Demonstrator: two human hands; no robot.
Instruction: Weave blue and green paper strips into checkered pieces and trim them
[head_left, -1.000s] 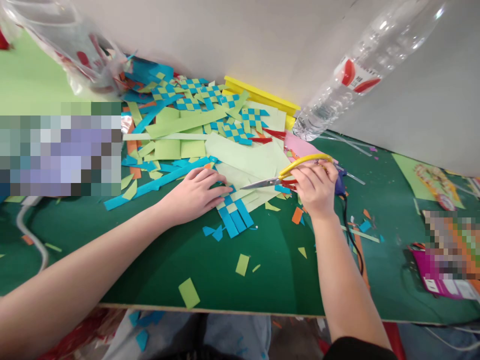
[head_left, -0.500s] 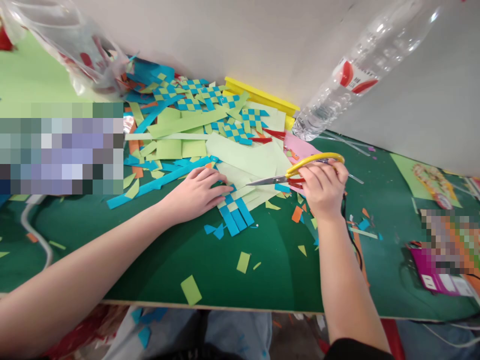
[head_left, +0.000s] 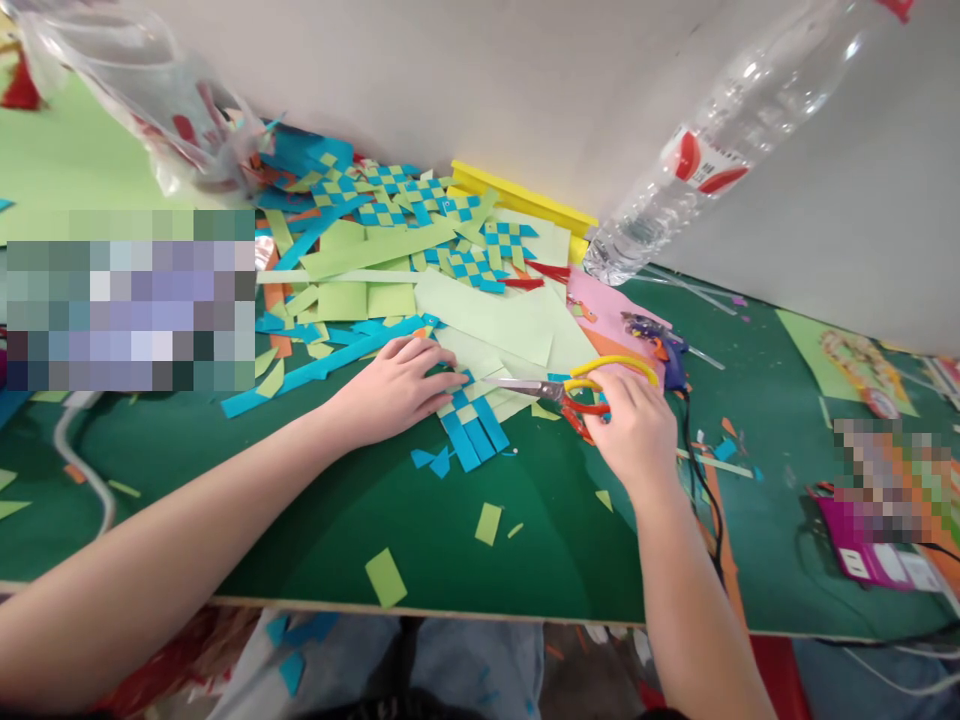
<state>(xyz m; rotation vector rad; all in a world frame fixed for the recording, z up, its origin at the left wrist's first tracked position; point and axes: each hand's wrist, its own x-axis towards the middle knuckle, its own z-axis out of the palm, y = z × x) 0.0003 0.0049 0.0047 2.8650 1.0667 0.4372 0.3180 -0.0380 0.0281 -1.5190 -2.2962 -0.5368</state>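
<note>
My left hand [head_left: 405, 390] is pressed on a blue and light-green woven paper piece [head_left: 474, 432], its fingers over the upper left part; strips fan toward the table's front edge. Scissors [head_left: 551, 389] with yellow and red handles are in my right hand [head_left: 630, 420], fingers around the handles. Their blades point left, close to the fingertips of my left hand, over pale green paper [head_left: 502, 325]. Small blue scraps [head_left: 433, 461] lie just below the left hand.
Several finished woven pieces [head_left: 472, 268] and paper strips lie behind the hands. A clear plastic bottle [head_left: 712, 150] leans at the back right. A bagged cup [head_left: 142, 90] stands back left. A glue gun [head_left: 671, 362], a cable [head_left: 712, 500] and a purple packet [head_left: 855, 540] are on the right.
My right hand has come down and slightly left with the scissors, whose handles sit lower. The glue gun behind them now shows. My left hand has stayed on the woven piece.
</note>
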